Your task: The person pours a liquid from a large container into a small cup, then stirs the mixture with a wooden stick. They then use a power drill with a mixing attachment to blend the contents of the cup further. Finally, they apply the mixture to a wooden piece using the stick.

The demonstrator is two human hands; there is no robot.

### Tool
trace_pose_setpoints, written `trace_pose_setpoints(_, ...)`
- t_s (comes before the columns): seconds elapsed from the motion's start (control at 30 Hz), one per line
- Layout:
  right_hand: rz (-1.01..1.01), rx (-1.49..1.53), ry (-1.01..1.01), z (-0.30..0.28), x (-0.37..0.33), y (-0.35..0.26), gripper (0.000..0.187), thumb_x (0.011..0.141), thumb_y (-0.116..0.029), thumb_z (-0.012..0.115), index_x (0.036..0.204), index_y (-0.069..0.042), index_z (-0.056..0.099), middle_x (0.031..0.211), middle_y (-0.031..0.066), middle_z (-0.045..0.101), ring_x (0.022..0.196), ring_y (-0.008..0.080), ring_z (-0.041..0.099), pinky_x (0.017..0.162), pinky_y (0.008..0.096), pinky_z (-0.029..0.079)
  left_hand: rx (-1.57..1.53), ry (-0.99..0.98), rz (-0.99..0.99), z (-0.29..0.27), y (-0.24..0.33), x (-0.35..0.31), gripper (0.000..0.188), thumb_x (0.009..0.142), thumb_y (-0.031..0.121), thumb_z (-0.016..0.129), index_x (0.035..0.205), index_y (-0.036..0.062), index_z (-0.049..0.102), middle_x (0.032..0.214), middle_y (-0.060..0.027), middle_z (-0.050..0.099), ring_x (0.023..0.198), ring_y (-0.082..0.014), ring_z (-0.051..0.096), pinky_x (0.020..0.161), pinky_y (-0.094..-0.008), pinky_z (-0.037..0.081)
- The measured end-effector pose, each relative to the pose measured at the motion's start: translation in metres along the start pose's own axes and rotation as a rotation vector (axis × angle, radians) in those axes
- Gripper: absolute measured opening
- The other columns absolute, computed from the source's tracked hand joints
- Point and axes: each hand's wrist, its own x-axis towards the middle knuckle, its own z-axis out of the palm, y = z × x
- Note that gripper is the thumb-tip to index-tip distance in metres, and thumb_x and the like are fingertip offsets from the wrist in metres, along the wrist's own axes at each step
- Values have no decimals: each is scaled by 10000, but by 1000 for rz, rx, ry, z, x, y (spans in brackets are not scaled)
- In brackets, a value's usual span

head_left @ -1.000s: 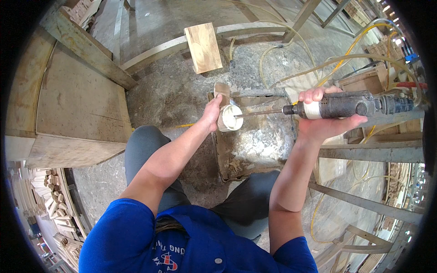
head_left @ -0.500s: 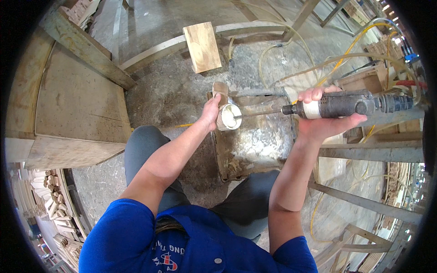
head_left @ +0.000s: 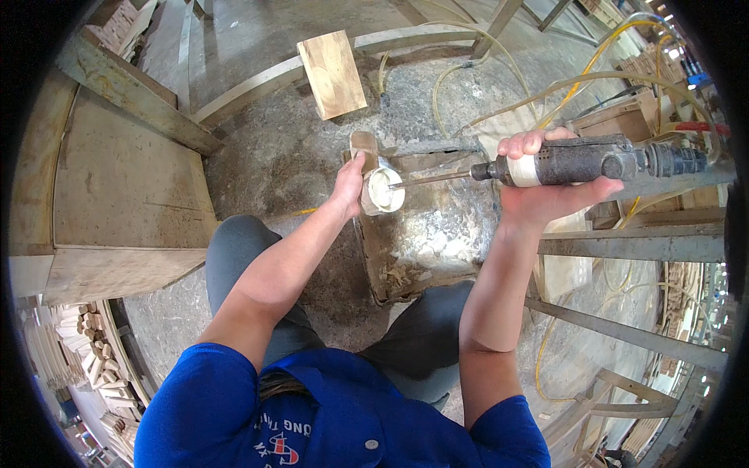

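Observation:
My left hand [head_left: 349, 189] is closed on a small round white cup [head_left: 376, 204], its mouth tipped toward the right. A flat brown piece of wood [head_left: 363, 145] stands up at the cup's far side, under my thumb; whether the two are joined I cannot tell. White paste [head_left: 381, 187] coats the inside of the cup. My right hand [head_left: 538, 195] is wrapped round a dark power drill [head_left: 585, 161] with a pale band, held level. From its chuck a long thin metal rod [head_left: 437, 179] runs left, its end inside the cup. My left fingers are mostly hidden.
Below the hands lies a flat tray-like board [head_left: 437, 269] smeared white. A wooden block [head_left: 332, 76] rests beyond it near a metal rail. At left stands a large wooden box [head_left: 133, 156]. Hoses [head_left: 601, 78] and metal frame bars [head_left: 640, 246] crowd the right side.
The whole view has shifted slightly, so hands, cup and drill appear a little further left and up. Both grips are unchanged, and the rod's end is still in the cup.

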Motion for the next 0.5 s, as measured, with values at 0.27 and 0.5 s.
trace_pose_setpoints(0.27,37,99,64,-12,-1,9,857,670,-871,226,752,-90,570,582,77,576,497,217,554,482,342,466,26,27,27,1,-10,9,417,942,357,395,1193,27,436,1071,-133,568,947,-247,591,824,-416,495)
trace_pose_setpoints(0.5,-25,-32,169,3,-2,11,821,696,-852,212,795,-79,467,532,91,509,457,227,501,465,360,437,22,-3,1,-15,-9,15,459,938,391,395,1229,37,411,1145,-132,545,1004,-257,573,868,-421,475)
